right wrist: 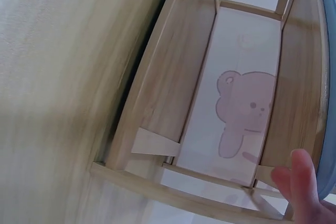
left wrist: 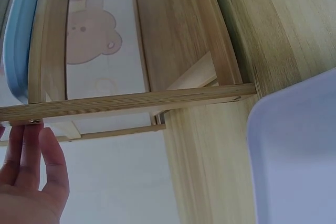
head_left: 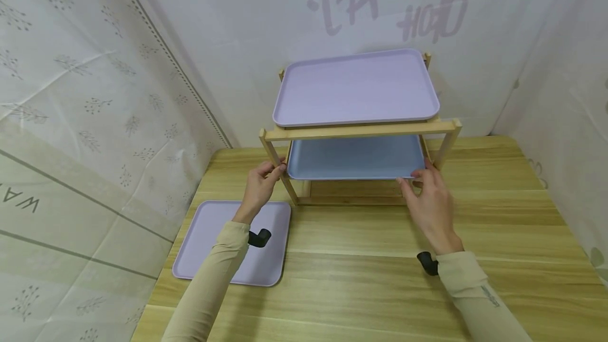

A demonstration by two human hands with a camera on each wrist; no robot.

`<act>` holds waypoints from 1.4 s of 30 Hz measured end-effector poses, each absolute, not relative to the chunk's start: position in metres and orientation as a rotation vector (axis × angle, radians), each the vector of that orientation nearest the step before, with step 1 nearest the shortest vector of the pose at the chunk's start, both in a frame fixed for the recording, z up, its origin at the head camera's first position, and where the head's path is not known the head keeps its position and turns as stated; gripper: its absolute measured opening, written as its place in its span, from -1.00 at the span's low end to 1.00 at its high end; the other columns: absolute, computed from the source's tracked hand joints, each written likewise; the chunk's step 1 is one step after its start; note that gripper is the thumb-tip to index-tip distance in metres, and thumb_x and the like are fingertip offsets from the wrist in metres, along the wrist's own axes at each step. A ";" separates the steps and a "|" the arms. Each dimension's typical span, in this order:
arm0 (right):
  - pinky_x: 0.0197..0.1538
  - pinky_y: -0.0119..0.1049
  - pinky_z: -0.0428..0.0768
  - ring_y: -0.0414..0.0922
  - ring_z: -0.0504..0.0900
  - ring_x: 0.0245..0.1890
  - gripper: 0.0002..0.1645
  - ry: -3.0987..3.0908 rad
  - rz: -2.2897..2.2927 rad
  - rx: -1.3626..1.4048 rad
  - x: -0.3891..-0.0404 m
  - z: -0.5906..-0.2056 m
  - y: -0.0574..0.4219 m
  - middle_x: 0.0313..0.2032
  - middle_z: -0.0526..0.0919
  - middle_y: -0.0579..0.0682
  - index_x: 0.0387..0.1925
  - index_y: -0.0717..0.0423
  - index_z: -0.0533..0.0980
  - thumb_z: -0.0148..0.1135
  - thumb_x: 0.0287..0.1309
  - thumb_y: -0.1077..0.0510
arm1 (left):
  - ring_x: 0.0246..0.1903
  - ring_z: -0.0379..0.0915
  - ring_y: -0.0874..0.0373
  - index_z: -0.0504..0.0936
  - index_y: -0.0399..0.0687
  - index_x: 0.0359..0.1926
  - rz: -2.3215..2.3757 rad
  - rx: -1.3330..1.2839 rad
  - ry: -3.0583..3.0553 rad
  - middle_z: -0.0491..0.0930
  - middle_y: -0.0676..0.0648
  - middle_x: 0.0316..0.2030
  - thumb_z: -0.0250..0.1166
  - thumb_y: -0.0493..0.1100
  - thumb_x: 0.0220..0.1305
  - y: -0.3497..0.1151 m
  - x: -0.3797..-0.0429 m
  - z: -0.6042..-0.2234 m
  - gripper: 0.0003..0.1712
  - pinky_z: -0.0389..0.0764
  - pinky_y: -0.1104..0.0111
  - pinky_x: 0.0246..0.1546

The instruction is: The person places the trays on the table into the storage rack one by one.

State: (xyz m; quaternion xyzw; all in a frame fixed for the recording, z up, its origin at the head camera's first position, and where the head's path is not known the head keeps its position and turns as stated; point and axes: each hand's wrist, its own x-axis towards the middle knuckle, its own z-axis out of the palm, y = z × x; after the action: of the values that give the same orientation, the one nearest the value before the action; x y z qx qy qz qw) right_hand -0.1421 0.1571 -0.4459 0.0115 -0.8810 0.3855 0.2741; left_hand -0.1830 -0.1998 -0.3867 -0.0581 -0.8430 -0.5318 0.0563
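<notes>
A light blue tray (head_left: pixel 356 157) lies on the middle shelf of a wooden rack (head_left: pixel 361 131). My left hand (head_left: pixel 259 186) is at the rack's front left post; in the left wrist view its fingers (left wrist: pixel 29 153) reach fairly straight to the post, partly hidden behind it. At the tray's front right corner is my right hand (head_left: pixel 431 202), fingers extended and touching the edge. The right wrist view shows fingertips (right wrist: pixel 303 174) beside the blue rim (right wrist: pixel 329 145). A lilac tray (head_left: pixel 356 88) sits on the top shelf.
Another lilac tray (head_left: pixel 214 226) lies on the wooden table (head_left: pixel 351 289), left of the rack and partly under my left forearm. Below the blue tray is the rack's bottom shelf (head_left: pixel 351 189). A pale printed curtain (head_left: pixel 228 36) hangs behind and on both sides.
</notes>
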 end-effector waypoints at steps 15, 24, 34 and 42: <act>-0.08 0.22 0.52 0.36 0.55 0.00 -0.54 -2.463 1.064 -0.027 -0.158 -0.441 0.156 0.32 0.29 0.42 -0.10 0.32 0.44 0.24 0.25 -0.03 | -0.13 0.47 0.14 0.68 -0.40 -0.19 -1.595 -0.180 -2.562 0.55 -0.27 0.14 0.23 -0.16 0.34 -0.199 -0.183 -0.386 -0.69 0.49 0.51 -0.20; -0.17 0.17 0.53 0.30 0.63 -0.16 -0.54 -2.466 1.051 -0.031 -0.162 -0.440 0.155 0.32 0.28 0.44 -0.08 0.32 0.42 0.24 0.26 -0.02 | -0.09 0.48 0.02 0.66 -0.44 -0.20 -1.603 -0.180 -2.559 0.54 -0.29 0.15 0.23 -0.17 0.35 -0.199 -0.183 -0.386 -0.68 0.49 0.50 -0.19; -0.16 0.22 0.51 0.38 0.57 -0.05 -0.54 -2.448 1.039 -0.034 -0.165 -0.441 0.155 0.31 0.29 0.43 -0.10 0.31 0.42 0.27 0.23 -0.01 | -0.08 0.48 0.05 0.64 -0.49 -0.29 -1.612 -0.184 -2.561 0.53 -0.29 0.16 0.23 -0.17 0.34 -0.199 -0.182 -0.384 -0.66 0.50 0.47 -0.19; -0.22 0.20 0.50 0.33 0.61 -0.14 -0.53 -2.461 1.014 -0.052 -0.160 -0.440 0.156 0.32 0.32 0.36 -0.02 0.30 0.46 0.20 0.28 -0.02 | -0.13 0.48 0.11 0.67 -0.46 -0.22 -1.604 -0.185 -2.554 0.55 -0.30 0.14 0.24 -0.18 0.33 -0.199 -0.182 -0.385 -0.69 0.49 0.51 -0.22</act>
State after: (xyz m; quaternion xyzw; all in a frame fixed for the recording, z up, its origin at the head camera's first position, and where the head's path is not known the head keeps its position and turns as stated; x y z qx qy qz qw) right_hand -0.1601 0.1556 -0.4398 -0.0188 -0.8980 0.3699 0.2374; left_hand -0.1818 -0.1988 -0.3846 -0.0613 -0.8437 -0.5298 0.0602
